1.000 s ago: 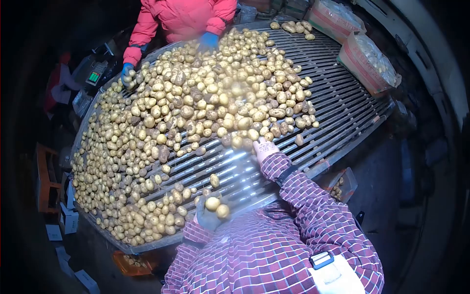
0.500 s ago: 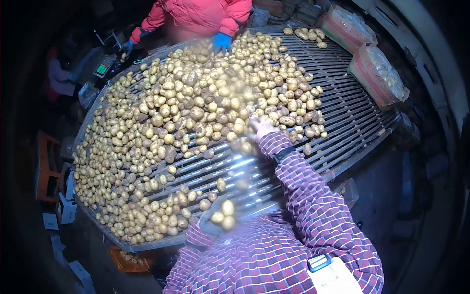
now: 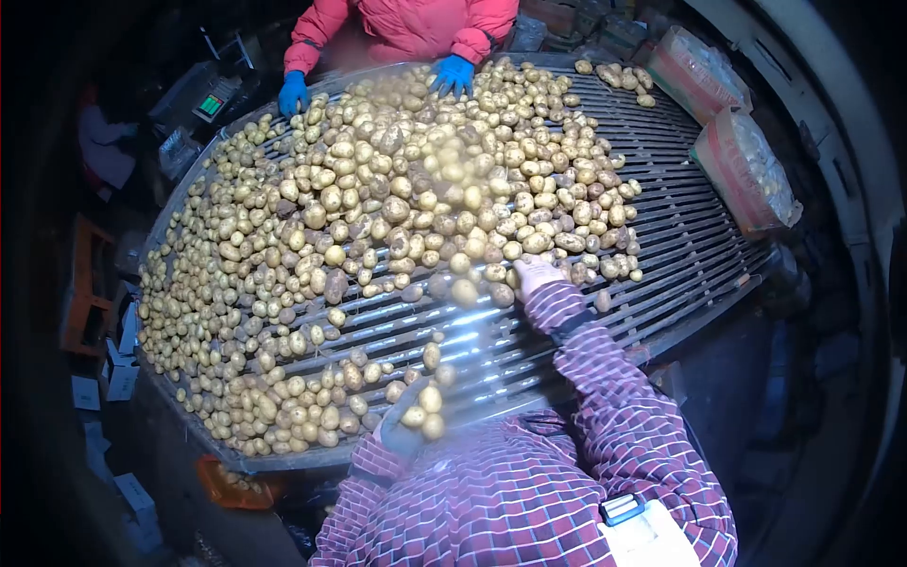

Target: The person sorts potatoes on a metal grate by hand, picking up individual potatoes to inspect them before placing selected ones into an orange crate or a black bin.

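Potatoes (image 3: 397, 210) of mixed sizes lie heaped across a slatted metal sorting table (image 3: 675, 203). Close to my body at the table's near edge, my left hand (image 3: 401, 437), in a greyish glove, is cupped around several potatoes (image 3: 430, 400). My right hand (image 3: 537, 272) reaches out to the near edge of the heap, its fingers curled down among the potatoes at a potato (image 3: 513, 278). Its fingertips are partly hidden. A blurred smear lies over the middle of the view.
Across the table, a person in a pink jacket (image 3: 416, 28) has both blue-gloved hands (image 3: 453, 76) at the potatoes. Filled sacks (image 3: 746, 175) stand at the right edge. A lit green display (image 3: 210, 105), orange crates (image 3: 87, 283) and white boxes (image 3: 121, 376) are at the left.
My right hand has drawn back slightly toward me, its fingers now curled instead of spread. My left hand still holds its potatoes. The other person's hand at the left has come onto the table edge.
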`<act>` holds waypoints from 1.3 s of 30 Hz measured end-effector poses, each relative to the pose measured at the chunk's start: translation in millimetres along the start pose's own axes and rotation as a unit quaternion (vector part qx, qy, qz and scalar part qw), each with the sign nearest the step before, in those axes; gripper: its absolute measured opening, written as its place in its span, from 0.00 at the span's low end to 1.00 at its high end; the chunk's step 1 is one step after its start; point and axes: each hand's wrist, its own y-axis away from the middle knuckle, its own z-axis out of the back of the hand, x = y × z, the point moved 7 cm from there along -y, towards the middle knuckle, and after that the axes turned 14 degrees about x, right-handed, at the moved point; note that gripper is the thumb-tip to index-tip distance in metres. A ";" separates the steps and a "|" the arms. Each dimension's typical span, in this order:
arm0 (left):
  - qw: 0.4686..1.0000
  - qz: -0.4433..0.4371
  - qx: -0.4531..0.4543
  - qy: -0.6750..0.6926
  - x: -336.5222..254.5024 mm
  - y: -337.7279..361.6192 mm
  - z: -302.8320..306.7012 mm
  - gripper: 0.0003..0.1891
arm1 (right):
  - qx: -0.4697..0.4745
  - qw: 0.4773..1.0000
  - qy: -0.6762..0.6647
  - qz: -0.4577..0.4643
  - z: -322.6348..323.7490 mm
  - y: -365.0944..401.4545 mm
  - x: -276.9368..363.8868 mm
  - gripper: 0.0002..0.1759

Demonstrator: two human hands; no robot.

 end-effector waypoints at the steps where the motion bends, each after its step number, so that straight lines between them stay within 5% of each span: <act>1: 0.996 -0.015 0.003 -0.090 -11.0 2.5 -3.5 0.30 | 0.051 0.998 0.020 -0.042 -12.2 -6.3 0.3 0.17; 2: 0.982 -0.025 0.013 -0.188 -9.8 1.8 2.5 0.34 | 0.100 0.991 0.041 -0.082 -22.3 -12.8 0.6 0.21; 4: 0.990 -0.067 0.011 -0.122 -17.4 4.8 -0.5 0.37 | 0.046 0.995 -0.083 -0.025 -12.3 -1.3 -12.5 0.24; 5: 0.985 -0.058 0.009 -0.165 -29.0 7.1 -2.8 0.38 | 0.064 0.961 -0.270 -0.024 -14.4 1.3 -29.8 0.26; 7: 0.970 -0.040 -0.004 -0.242 -48.4 16.1 -11.4 0.40 | 0.055 0.774 -0.631 0.020 -22.0 15.8 -53.9 0.33; 8: 0.990 -0.049 0.012 -0.133 -43.3 14.7 -11.0 0.41 | 0.050 0.719 -0.687 0.089 -20.9 20.2 -57.5 0.31; 11: 0.983 -0.088 0.073 0.146 -21.2 8.2 -9.0 0.41 | 0.077 0.826 -0.558 0.030 -33.7 11.5 -42.2 0.31; 14: 0.899 -0.076 0.071 0.425 15.5 10.3 11.7 0.35 | 0.132 0.912 -0.346 0.175 -9.0 2.9 69.8 0.34; 15: 0.980 -0.106 0.054 0.158 2.9 13.7 9.6 0.29 | 0.165 0.930 -0.278 0.173 -36.5 -12.0 91.0 0.33; 16: 0.944 -0.115 0.052 0.305 6.2 19.4 10.2 0.28 | 0.198 0.942 -0.203 0.178 -69.0 -25.4 114.2 0.32; 17: 0.884 -0.137 0.148 0.422 5.0 18.4 5.2 0.28 | 0.191 0.956 -0.152 0.166 -83.3 -26.3 131.9 0.28; 19: 0.907 -0.083 0.064 0.407 -26.4 37.1 2.2 0.30 | 0.162 0.974 -0.064 0.141 -73.3 -14.6 168.4 0.31; 20: 0.923 -0.133 0.059 0.357 -30.8 54.8 9.2 0.30 | 0.140 0.973 -0.069 0.169 -73.7 -12.0 173.8 0.29; 21: 0.936 -0.195 0.036 0.292 -31.8 80.1 19.4 0.31 | 0.188 0.968 -0.078 0.145 -66.1 -12.7 180.2 0.29; 23: 0.927 -0.285 -0.054 0.235 -23.3 132.1 37.7 0.32 | 0.238 0.857 -0.420 0.182 -114.9 -60.3 127.9 0.36; 25: 0.869 -0.335 -0.146 0.334 10.9 180.0 54.6 0.31 | 0.311 0.596 -0.725 0.152 -75.5 -29.2 150.8 0.31; 26: 0.866 -0.359 -0.183 0.296 27.1 204.5 64.6 0.30 | 0.295 0.565 -0.753 0.164 -83.0 -41.0 151.2 0.36; 28: 0.852 -0.358 -0.302 0.234 44.7 257.7 74.3 0.26 | 0.335 0.607 -0.675 0.254 -46.4 -9.9 217.0 0.35; 30: 0.726 -0.451 -0.268 0.445 82.5 295.9 89.9 0.22 | 0.416 0.619 -0.596 0.297 -40.7 16.7 285.2 0.38; 33: 0.639 -0.424 -0.496 0.408 138.5 368.4 90.7 0.22 | 0.527 0.623 -0.430 0.386 -58.2 87.5 389.4 0.33; 35: 0.592 -0.403 -0.554 0.424 176.2 408.7 97.1 0.22 | 0.549 0.571 -0.365 0.489 -71.4 151.7 452.5 0.38; 36: 0.571 -0.408 -0.572 0.425 192.7 422.0 99.8 0.23 | 0.564 0.591 -0.323 0.478 -78.6 174.2 467.8 0.40; 37: 0.631 -0.364 -0.649 0.221 224.2 442.6 108.9 0.25 | 0.653 0.514 -0.401 0.387 -100.2 198.7 476.9 0.43; 38: 0.618 -0.338 -0.674 0.224 226.3 449.3 107.3 0.27 | 0.572 0.534 -0.376 0.497 -139.2 193.4 487.3 0.44; 39: 0.605 -0.310 -0.697 0.227 229.8 456.2 106.5 0.28 | 0.442 0.640 -0.279 0.564 -113.7 199.9 484.7 0.44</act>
